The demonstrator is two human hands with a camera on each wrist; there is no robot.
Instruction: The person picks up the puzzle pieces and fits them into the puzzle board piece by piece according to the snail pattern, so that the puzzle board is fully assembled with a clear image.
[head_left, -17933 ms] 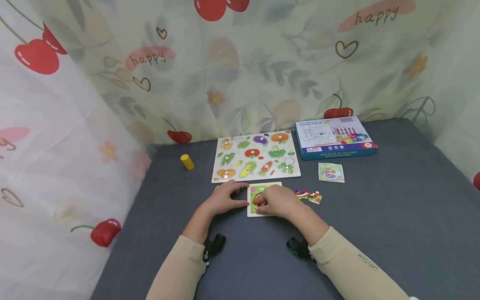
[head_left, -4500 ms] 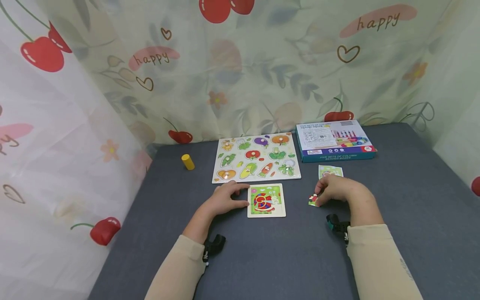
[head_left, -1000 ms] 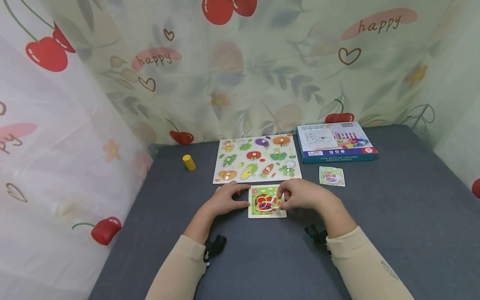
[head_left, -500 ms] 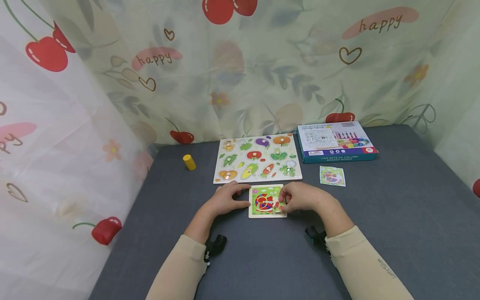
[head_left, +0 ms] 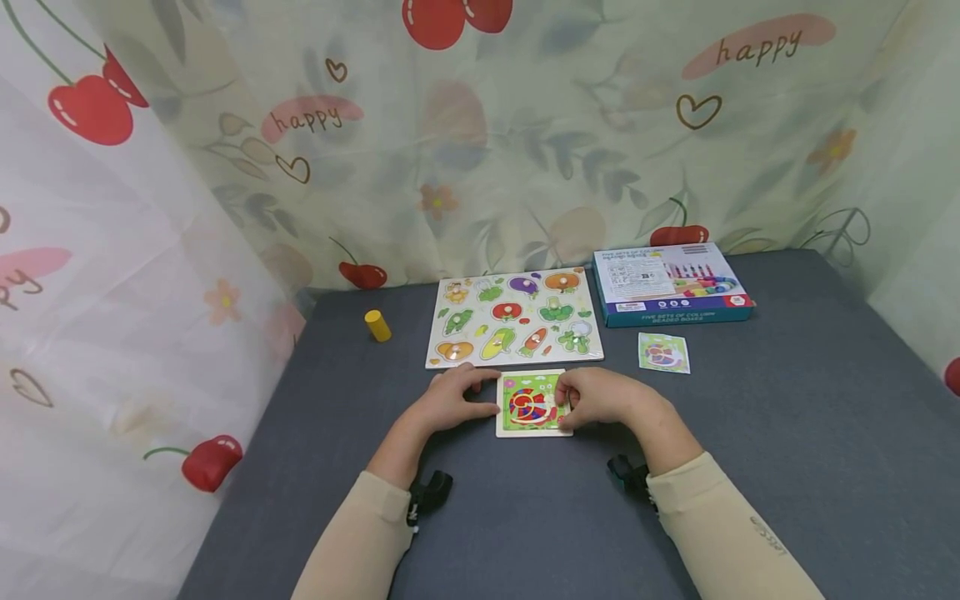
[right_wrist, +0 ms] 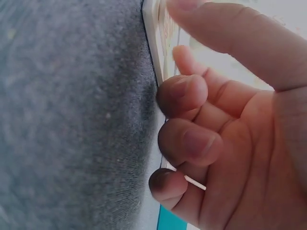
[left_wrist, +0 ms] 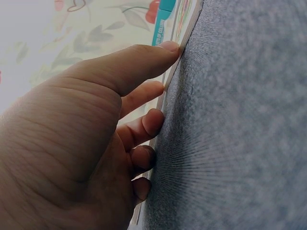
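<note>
A small square puzzle (head_left: 534,398) with a snail picture in a pale frame lies on the dark cloth. My left hand (head_left: 453,400) rests at its left side. The thumb (left_wrist: 165,50) and index fingertip touch the frame's edge, while the other fingers are loosely bent. At the puzzle's right side my right hand (head_left: 607,396) holds a puzzle piece (head_left: 560,410) between thumb and index finger, low in the frame and lined up with the picture. Those fingers partly hide the piece. In the right wrist view the thumb (right_wrist: 206,17) reaches over the puzzle's frame (right_wrist: 152,38).
Behind the puzzle lies a large vegetable peg board (head_left: 487,321). A teal and white box (head_left: 675,287) stands at the back right, with a small picture card (head_left: 663,353) in front. A yellow cylinder (head_left: 378,326) is at the left. A printed curtain (head_left: 510,150) hangs behind.
Over the earlier frames my right hand takes a loose piece from the right of the puzzle and brings it over. The tilted piece now lies flatter in the frame. My left hand stays put.
</note>
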